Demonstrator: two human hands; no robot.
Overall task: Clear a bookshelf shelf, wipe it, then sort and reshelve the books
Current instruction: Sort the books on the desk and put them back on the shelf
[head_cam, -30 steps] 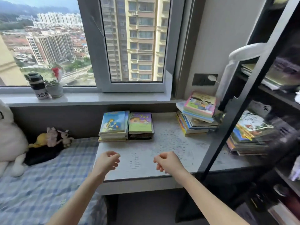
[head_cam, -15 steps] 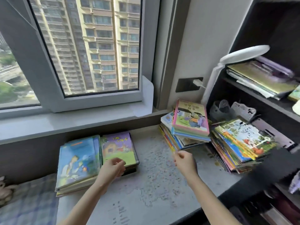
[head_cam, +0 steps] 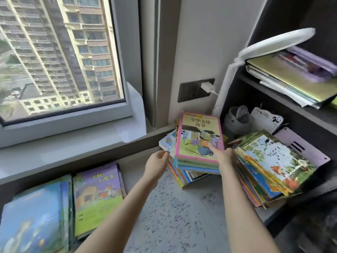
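Observation:
A pink-bordered picture book point(head_cam: 198, 136) lies on top of a stack of books point(head_cam: 189, 177) at the back of the desk, against the wall. My right hand point(head_cam: 225, 156) is at that book's near right corner, thumb on the cover, fingers hidden beside the stack. Just left of the stack, my left hand point(head_cam: 157, 164) hovers with loosely curled fingers and holds nothing. Another untidy pile of books point(head_cam: 269, 167) lies on the low shelf of the dark bookcase point(head_cam: 321, 121) to the right. Two more stacks, a blue one point(head_cam: 34, 216) and a purple-green one point(head_cam: 98, 192), sit at the left.
The speckled desk top point(head_cam: 178, 220) lies between the stacks. The upper shelf holds a heap of papers and folders point(head_cam: 293, 79). A white lamp point(head_cam: 273, 42) leans over it. A charger sits in the wall socket point(head_cam: 196, 90). A grey cup point(head_cam: 237, 121) stands behind the piles.
My view has swung right and closer to the bookcase. Both hands have moved forward from the desk's front to the middle stack, the right one landing on the pink-bordered book.

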